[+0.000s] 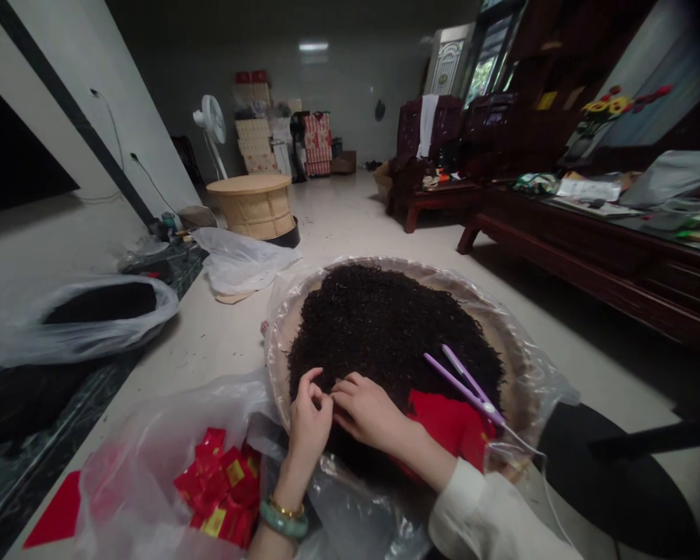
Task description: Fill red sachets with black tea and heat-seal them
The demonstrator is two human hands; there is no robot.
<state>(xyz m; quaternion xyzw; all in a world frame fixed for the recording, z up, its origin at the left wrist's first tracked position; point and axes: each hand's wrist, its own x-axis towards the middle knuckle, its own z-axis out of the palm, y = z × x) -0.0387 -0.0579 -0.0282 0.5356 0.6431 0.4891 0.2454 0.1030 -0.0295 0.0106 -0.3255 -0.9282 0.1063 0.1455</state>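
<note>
My left hand point(311, 416) and my right hand point(369, 410) meet at the near edge of a heap of dark, dried, tea-like leaves point(385, 319). Fingers on both are curled and pinched together at the fingertips; whatever they hold is too small or hidden to make out. A plastic-lined round basket point(516, 342) contains the heap. To the right of my right hand, red packets or cloth point(449, 424) lie on the leaves, with a purple hair straightener point(470, 393) resting there, its plates apart. Below my left hand, filled red packets point(225, 482) lie in a clear plastic bag point(134, 435).
A plastic bag of dark leaves point(102, 307) stands at left. Beyond the basket are a round wooden stool point(250, 202), a crumpled plastic bag point(242, 260) and a white fan point(211, 120). A dark wooden table point(583, 257) runs along the right, near a black round base point(612, 482).
</note>
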